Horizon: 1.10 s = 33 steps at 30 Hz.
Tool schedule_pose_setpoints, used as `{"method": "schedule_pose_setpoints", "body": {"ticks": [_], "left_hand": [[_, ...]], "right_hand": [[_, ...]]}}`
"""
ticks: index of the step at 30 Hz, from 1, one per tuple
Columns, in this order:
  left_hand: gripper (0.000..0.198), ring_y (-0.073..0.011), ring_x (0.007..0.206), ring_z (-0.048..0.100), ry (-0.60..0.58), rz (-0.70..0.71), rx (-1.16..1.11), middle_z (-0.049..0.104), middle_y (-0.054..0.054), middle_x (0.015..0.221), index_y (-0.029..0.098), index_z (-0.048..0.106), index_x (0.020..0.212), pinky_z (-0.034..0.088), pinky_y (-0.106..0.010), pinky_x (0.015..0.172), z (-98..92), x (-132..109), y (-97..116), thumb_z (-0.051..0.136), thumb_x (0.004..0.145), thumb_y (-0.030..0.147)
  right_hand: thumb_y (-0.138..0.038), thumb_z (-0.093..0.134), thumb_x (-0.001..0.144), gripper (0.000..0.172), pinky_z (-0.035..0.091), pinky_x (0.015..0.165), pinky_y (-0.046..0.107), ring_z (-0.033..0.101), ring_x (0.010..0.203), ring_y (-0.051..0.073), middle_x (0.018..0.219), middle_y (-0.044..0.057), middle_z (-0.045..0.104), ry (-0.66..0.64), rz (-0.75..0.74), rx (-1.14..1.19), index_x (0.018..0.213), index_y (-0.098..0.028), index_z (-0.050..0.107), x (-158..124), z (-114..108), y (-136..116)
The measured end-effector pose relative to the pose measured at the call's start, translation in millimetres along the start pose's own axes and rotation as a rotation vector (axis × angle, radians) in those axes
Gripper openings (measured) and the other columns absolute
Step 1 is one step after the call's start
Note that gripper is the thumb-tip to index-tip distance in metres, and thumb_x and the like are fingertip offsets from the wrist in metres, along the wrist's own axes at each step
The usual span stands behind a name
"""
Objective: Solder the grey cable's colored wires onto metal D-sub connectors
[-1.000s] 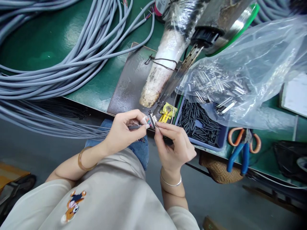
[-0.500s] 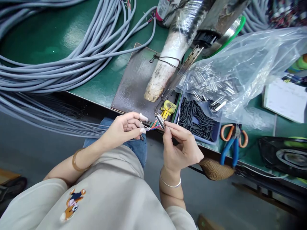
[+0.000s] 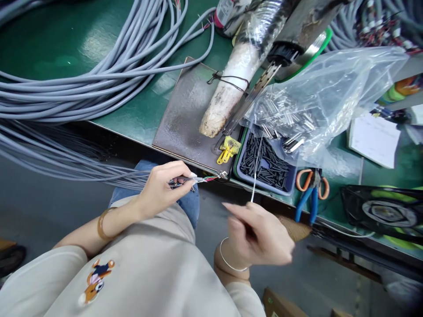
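Observation:
Between thumb and fingers my left hand (image 3: 167, 187) pinches a grey cable (image 3: 197, 179) near its stripped end. From that end, thin coloured wires (image 3: 210, 178) run to a small metal multi-pin connector (image 3: 222, 175) just at the front edge of the brown plate (image 3: 185, 119). My right hand (image 3: 261, 233), slightly blurred, is curled below the tub, apart from the connector. A thin silvery wire, which looks like solder wire (image 3: 254, 180), comes down across the tub into its fingers. Above the plate is a soldering iron (image 3: 253, 97) with a perforated metal shank, beside a white wrapped tube (image 3: 221, 99).
A yellow clip (image 3: 226, 155) lies on the plate. A tub of black sleeves (image 3: 264, 165) stands to the right, below a plastic bag of metal connectors (image 3: 317, 114). Further right are pliers (image 3: 312, 193) and a small fan (image 3: 380, 213). Coiled grey cables (image 3: 109, 83) cover the left.
My right hand has let go of the connector and moved down and right, and the silvery wire now runs to it. My left hand still holds the cable, now with fingers closed tighter.

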<state>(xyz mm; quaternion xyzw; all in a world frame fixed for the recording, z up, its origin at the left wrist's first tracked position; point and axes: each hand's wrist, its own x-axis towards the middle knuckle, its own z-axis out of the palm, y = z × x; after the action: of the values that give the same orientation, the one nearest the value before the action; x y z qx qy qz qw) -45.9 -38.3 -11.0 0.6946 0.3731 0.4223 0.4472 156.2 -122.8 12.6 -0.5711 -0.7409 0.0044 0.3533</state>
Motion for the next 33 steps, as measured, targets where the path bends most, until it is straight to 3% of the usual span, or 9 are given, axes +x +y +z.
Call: {"method": "schedule_pose_setpoints", "body": {"ticks": [5,8,12,16,19,22,27,30,33], "left_hand": [[0.010,-0.0141,0.074,0.061,-0.003,0.122,0.123,0.069,-0.005,0.078,0.016,0.067,0.084,0.049,-0.025,0.069,3.1,-7,-2,0.062,0.093,0.015],[0.011,-0.0141,0.073,0.061,0.006,0.119,0.143,0.069,-0.004,0.077,0.016,0.066,0.082,0.049,-0.025,0.069,4.6,-8,-2,0.061,0.091,0.014],[0.009,-0.0087,0.056,0.050,0.012,-0.172,-0.063,0.062,0.000,0.068,0.016,0.065,0.079,0.039,-0.021,0.053,1.5,-2,0,0.068,0.086,0.020],[0.025,-0.0049,0.048,0.039,-0.228,-0.572,-0.586,0.053,0.005,0.059,0.016,0.062,0.079,0.030,-0.018,0.045,-4.7,5,1,0.077,0.083,0.036],[0.031,-0.0040,0.046,0.032,-0.351,-0.698,-0.784,0.050,0.005,0.057,0.016,0.067,0.083,0.022,-0.017,0.042,-7.7,8,-2,0.081,0.080,0.043],[0.034,-0.0037,0.047,0.031,-0.346,-0.720,-0.820,0.052,0.003,0.057,0.014,0.070,0.078,0.017,-0.018,0.042,-9.5,10,-6,0.084,0.077,0.045],[0.028,-0.0031,0.046,0.038,-0.341,-0.706,-0.819,0.064,0.000,0.062,0.014,0.071,0.073,0.024,-0.018,0.043,-7.4,19,-11,0.088,0.071,0.036],[0.024,-0.0055,0.050,0.048,-0.308,-0.679,-0.783,0.065,0.000,0.062,0.014,0.071,0.072,0.034,-0.017,0.046,-2.9,23,-10,0.088,0.066,0.028],[0.018,-0.0076,0.058,0.057,-0.227,-0.605,-0.653,0.069,-0.002,0.067,0.013,0.070,0.071,0.045,-0.019,0.055,1.0,22,-7,0.084,0.069,0.024]], "right_hand": [[-0.021,0.066,0.097,0.028,0.036,0.053,0.027,0.043,0.047,0.008,0.059,-0.007,0.058,-0.156,-0.171,-0.060,0.125,-0.016,0.066,25,20,-12],[-0.017,0.061,0.099,0.018,0.035,0.054,0.027,0.043,0.049,0.008,0.059,-0.007,0.058,-0.153,-0.195,-0.075,0.116,-0.017,0.067,31,28,-10],[-0.018,0.066,0.096,0.005,0.037,0.054,0.026,0.046,0.049,0.007,0.060,-0.007,0.060,-0.079,-0.131,-0.054,0.100,-0.020,0.067,31,30,-3],[-0.018,0.069,0.092,0.006,0.039,0.050,0.023,0.049,0.047,0.006,0.064,-0.007,0.066,0.023,-0.031,0.034,0.089,-0.023,0.067,28,29,1],[-0.022,0.068,0.093,0.012,0.041,0.050,0.023,0.055,0.049,0.008,0.062,-0.006,0.065,0.257,0.081,0.072,0.081,-0.023,0.067,24,19,9],[-0.031,0.066,0.095,0.018,0.037,0.047,0.025,0.052,0.047,0.010,0.058,-0.005,0.059,0.473,0.337,-0.011,0.082,-0.021,0.071,28,0,32],[-0.039,0.068,0.092,0.022,0.039,0.063,0.030,0.052,0.060,0.014,0.075,0.002,0.070,0.048,0.364,-0.346,0.082,-0.021,0.075,49,-20,97],[-0.040,0.065,0.092,0.025,0.038,0.064,0.031,0.051,0.060,0.014,0.078,0.003,0.070,-0.042,0.342,-0.363,0.081,-0.020,0.075,57,-17,127],[-0.039,0.065,0.091,0.024,0.036,0.065,0.032,0.051,0.062,0.015,0.079,0.004,0.070,-0.060,0.342,-0.380,0.080,-0.020,0.073,61,-14,129]]}}
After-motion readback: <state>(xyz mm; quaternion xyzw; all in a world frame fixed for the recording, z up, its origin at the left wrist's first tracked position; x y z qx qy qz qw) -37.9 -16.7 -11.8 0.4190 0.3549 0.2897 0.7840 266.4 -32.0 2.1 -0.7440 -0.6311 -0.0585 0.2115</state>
